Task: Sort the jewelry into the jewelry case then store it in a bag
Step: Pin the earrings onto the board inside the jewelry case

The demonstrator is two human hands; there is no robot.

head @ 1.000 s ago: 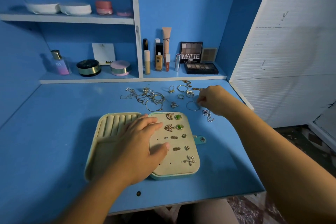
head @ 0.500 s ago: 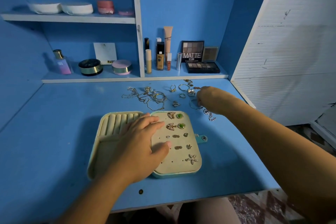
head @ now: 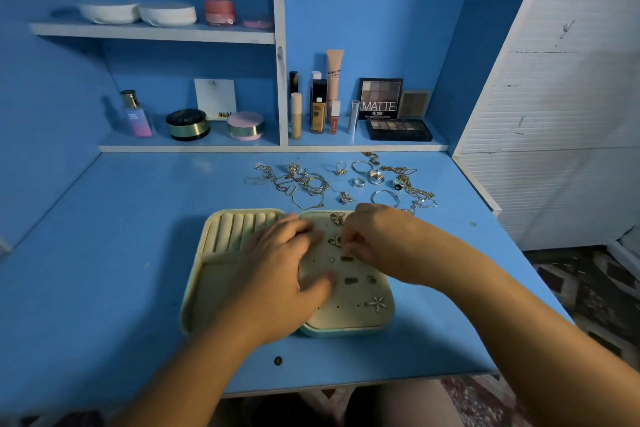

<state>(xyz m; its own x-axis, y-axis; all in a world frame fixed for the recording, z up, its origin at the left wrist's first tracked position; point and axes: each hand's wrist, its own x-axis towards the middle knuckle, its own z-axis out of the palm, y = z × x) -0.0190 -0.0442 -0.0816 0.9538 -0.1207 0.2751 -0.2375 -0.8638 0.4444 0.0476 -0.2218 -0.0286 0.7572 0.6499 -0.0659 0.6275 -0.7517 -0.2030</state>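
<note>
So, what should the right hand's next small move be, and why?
Probably lower the right hand to the earring panel and seat its piece, if it holds one, in a free hole by the butterfly earring. Its fingers are curled just over the panel, the left hand rests on the jewelry case, and empty holes show.

Blue shelves [head: 152, 33] rise at twelve o'clock behind a blue desk [head: 104, 288]; a white slatted panel [head: 554, 114] stands at two o'clock.
</note>
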